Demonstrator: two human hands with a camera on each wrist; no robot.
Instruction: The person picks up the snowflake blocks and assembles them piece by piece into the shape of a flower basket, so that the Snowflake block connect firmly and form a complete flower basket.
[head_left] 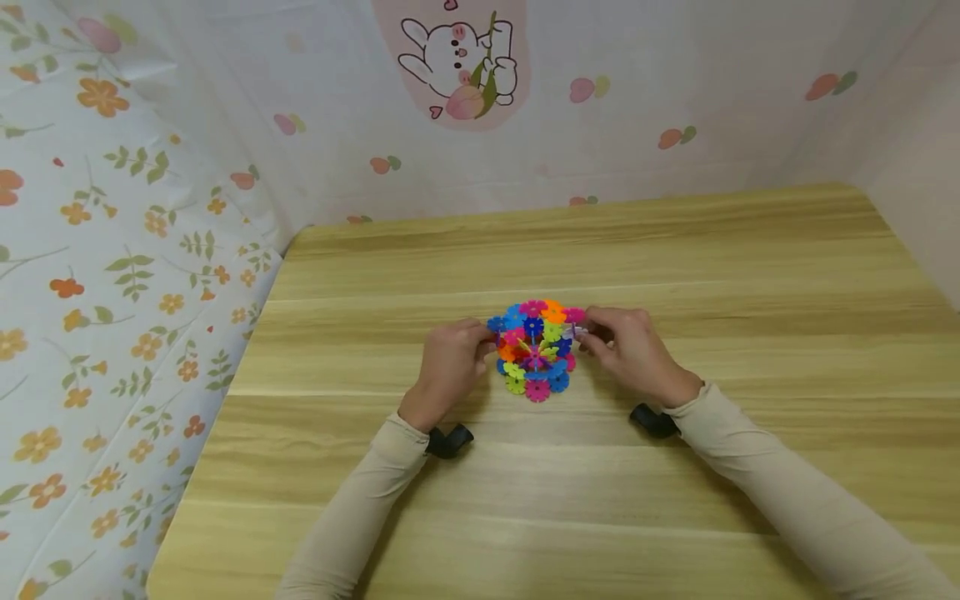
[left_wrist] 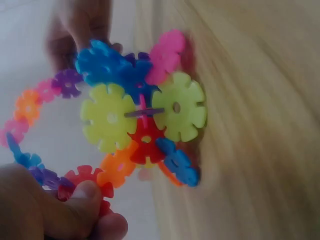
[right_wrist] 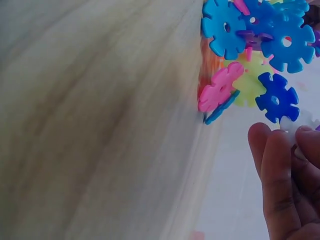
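A many-coloured structure of interlocking plastic snowflake discs (head_left: pixel 534 357) stands on the table between the two hands. My left hand (head_left: pixel 450 362) is at its left side. In the left wrist view, thumb and finger pinch a red disc (left_wrist: pixel 82 175) at the base of a looped chain of discs. On the opposite side, my right hand (head_left: pixel 633 350) pinches a white disc (right_wrist: pixel 286 124) next to a dark blue disc (right_wrist: pixel 277 98), as the right wrist view shows. Yellow discs (left_wrist: pixel 107 117) and light blue discs (right_wrist: pixel 223 28) face outward around the lower part. Fingers partly hide both pinched discs.
The wood-grain table (head_left: pixel 360 300) carries the structure. A white cloth with printed rabbit and tulips (head_left: pixel 517 158) hangs behind it, and a flowered cloth (head_left: pixel 127 275) hangs at the left. Black wrist mounts (head_left: pixel 450 442) sit below both wrists.
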